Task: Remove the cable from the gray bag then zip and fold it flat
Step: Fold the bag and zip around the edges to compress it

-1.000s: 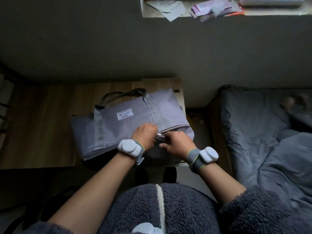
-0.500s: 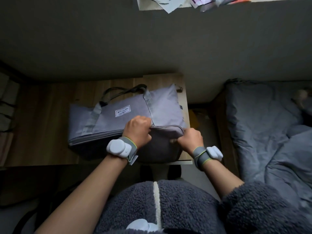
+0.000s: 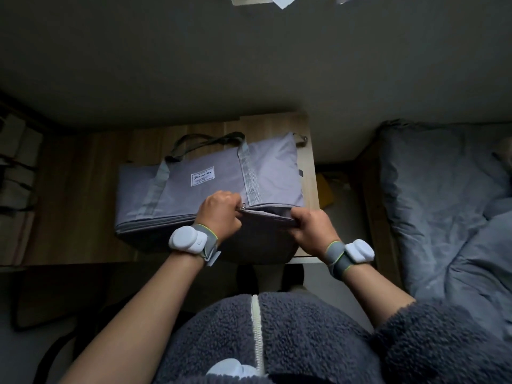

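Both curled: left hand (image 3: 220, 216) pinches the zipper pull (image 3: 243, 208), right hand (image 3: 313, 231) grips the gray bag (image 3: 194, 195); label (image 3: 202, 176) script illegible.

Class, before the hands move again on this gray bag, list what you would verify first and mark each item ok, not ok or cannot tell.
1. Left hand pinches the zipper pull: ok.
2. Right hand has a grip on the bag's end at the opening: ok.
3. Gray bag lies on the wooden desk: ok.
4. Cable out of the bag: cannot tell, none in view.
5. Zipper closed between the hands: not ok, a dark gap shows.
6. Handles clear of the zipper line: ok.
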The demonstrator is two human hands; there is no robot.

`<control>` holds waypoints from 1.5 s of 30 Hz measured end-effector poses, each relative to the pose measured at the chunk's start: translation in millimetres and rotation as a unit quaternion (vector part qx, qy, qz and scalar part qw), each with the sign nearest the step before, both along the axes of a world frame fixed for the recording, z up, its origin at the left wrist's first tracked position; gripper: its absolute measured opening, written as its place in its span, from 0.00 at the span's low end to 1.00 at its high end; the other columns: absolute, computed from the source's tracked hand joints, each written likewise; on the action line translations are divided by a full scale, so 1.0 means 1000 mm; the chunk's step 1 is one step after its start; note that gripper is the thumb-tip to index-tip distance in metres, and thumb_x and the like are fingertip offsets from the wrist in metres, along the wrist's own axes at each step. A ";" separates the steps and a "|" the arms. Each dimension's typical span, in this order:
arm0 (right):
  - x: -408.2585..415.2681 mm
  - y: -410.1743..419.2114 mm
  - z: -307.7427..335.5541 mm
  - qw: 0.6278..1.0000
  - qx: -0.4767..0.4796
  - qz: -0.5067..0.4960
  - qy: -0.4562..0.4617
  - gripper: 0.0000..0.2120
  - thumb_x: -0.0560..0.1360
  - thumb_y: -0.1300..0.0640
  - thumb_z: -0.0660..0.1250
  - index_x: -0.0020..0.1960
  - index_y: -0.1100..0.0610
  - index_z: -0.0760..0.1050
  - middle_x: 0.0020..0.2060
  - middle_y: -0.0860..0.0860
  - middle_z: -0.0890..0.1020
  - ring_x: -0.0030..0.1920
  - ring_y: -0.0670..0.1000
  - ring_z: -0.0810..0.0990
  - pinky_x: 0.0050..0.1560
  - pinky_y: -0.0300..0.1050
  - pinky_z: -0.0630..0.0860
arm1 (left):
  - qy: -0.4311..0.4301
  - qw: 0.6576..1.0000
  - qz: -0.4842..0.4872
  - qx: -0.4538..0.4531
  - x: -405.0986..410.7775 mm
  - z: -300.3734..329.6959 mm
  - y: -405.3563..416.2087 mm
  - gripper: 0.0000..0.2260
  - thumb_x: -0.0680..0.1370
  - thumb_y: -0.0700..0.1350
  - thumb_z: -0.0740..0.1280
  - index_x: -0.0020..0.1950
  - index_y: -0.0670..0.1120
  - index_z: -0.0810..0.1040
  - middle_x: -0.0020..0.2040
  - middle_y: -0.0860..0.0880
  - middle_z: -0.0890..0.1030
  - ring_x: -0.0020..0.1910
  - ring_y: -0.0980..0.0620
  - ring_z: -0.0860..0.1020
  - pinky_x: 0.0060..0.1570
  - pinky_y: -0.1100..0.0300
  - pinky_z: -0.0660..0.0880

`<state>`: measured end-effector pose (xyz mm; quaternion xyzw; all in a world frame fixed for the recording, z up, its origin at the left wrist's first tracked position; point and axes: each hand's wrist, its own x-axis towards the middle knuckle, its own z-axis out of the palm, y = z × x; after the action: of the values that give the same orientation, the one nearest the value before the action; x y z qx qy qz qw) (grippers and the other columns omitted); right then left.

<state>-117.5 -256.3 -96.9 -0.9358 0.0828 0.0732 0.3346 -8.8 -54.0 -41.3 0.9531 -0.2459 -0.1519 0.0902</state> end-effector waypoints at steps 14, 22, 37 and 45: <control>0.067 0.064 0.058 0.985 -0.062 0.159 0.038 0.15 0.77 0.48 0.62 0.59 0.55 0.74 0.55 0.56 0.76 0.54 0.60 0.77 0.48 0.52 0.74 | 0.029 0.998 0.037 -0.041 -0.009 0.004 0.005 0.06 0.69 0.44 0.70 0.44 0.45 0.81 0.43 0.41 0.82 0.46 0.39 0.78 0.43 0.52 0.73; 0.079 0.074 0.049 0.977 -0.113 0.147 0.102 0.18 0.76 0.44 0.63 0.48 0.60 0.74 0.49 0.62 0.80 0.50 0.63 0.78 0.43 0.49 0.69 | 0.021 0.996 0.068 -0.044 -0.009 0.003 0.010 0.03 0.69 0.43 0.68 0.40 0.45 0.80 0.43 0.42 0.82 0.46 0.40 0.78 0.42 0.54 0.71; 0.077 0.078 0.051 0.987 -0.015 0.000 0.161 0.19 0.64 0.44 0.64 0.38 0.61 0.78 0.40 0.61 0.82 0.44 0.63 0.79 0.39 0.46 0.73 | 0.032 0.996 0.068 -0.046 -0.008 -0.004 0.009 0.03 0.67 0.41 0.68 0.40 0.46 0.80 0.43 0.43 0.82 0.46 0.41 0.78 0.43 0.55 0.72; 0.080 0.058 0.042 0.973 -0.042 -0.093 0.208 0.09 0.62 0.55 0.62 0.31 0.61 0.73 0.28 0.55 0.73 0.34 0.61 0.73 0.35 0.43 0.68 | 0.044 0.992 0.102 -0.052 -0.001 -0.006 0.017 0.08 0.65 0.47 0.76 0.39 0.48 0.81 0.41 0.46 0.84 0.45 0.43 0.80 0.41 0.59 0.70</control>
<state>-37.8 -198.0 -54.9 -0.9014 0.2404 0.2311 0.2761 -10.0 -37.1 -47.1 0.9596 -0.1508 -0.1707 0.1650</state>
